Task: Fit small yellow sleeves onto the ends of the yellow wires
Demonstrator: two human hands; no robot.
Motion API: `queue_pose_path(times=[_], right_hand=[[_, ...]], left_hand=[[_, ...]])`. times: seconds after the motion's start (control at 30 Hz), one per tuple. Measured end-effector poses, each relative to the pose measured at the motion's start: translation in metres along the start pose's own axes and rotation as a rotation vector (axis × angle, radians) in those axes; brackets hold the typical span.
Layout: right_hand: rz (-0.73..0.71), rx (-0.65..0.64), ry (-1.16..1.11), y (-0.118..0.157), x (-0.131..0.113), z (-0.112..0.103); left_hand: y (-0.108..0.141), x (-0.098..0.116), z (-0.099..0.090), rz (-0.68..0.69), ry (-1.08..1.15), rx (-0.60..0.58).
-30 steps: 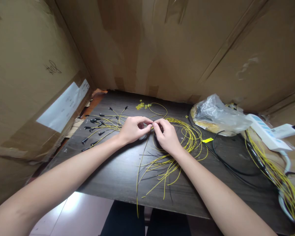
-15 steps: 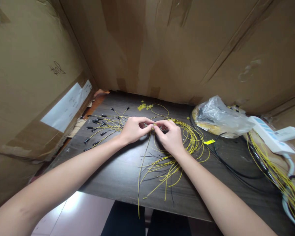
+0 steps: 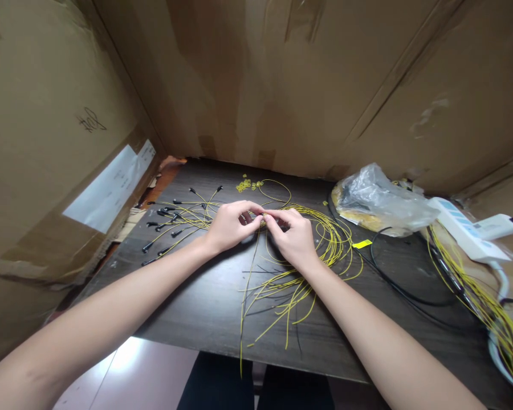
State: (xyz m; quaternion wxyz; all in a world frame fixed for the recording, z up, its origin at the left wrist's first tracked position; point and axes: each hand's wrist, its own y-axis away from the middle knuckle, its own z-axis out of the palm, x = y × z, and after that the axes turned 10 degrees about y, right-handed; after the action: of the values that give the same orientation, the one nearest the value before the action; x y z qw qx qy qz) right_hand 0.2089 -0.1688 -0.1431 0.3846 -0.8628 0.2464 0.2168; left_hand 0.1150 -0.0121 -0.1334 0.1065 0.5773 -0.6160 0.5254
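My left hand (image 3: 232, 226) is closed in a pinch, and a thin yellow-and-black wire (image 3: 248, 279) runs down from beneath its fingertips past the table's front edge. Fingertip to fingertip with it, my right hand (image 3: 294, 234) is also pinched; what lies between its fingers is hidden now. Beneath and around both hands spreads a looped bundle of thin yellow wires (image 3: 334, 239). Small black connectors (image 3: 174, 233) end the wires at the left, and loose wire ends (image 3: 277, 293) fan out towards me. Beyond my hands lie several small yellow ring-like pieces (image 3: 243, 185).
Cardboard walls (image 3: 239, 85) enclose the back and sides of the dark table (image 3: 188, 307). At the right are a clear plastic bag (image 3: 380, 196), a white power strip (image 3: 465, 230), black cables (image 3: 404, 293), a yellow tag (image 3: 362, 244) and more yellow wires (image 3: 479, 302).
My fingertips have closed together, covering a small yellowish piece that showed at my right fingertips. The whole view has shifted slightly; the wires lie much as before.
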Motion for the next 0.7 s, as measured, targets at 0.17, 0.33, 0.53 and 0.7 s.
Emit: queue_pose_path(times=[0.17,0.33,0.53,0.7], right_hand=[[0.007,-0.015,-0.039,-0.0006,-0.0023,0.0013],[-0.036,-0.018,-0.04,0.0002,-0.0043,0.001],[-0.003,-0.044,-0.037,-0.0005,-0.0052,0.0003],[0.032,-0.066,-0.043,-0.0011,-0.0053,0.0001]], left_hand=[[-0.0006,0.0014,0.0012,0.031,-0.035,0.002],[-0.0003,0.0018,0.0016,0.03,-0.024,0.014],[0.0,0.002,0.0003,0.017,-0.025,-0.007],[-0.0007,0.0023,-0.0007,-0.013,-0.005,-0.033]])
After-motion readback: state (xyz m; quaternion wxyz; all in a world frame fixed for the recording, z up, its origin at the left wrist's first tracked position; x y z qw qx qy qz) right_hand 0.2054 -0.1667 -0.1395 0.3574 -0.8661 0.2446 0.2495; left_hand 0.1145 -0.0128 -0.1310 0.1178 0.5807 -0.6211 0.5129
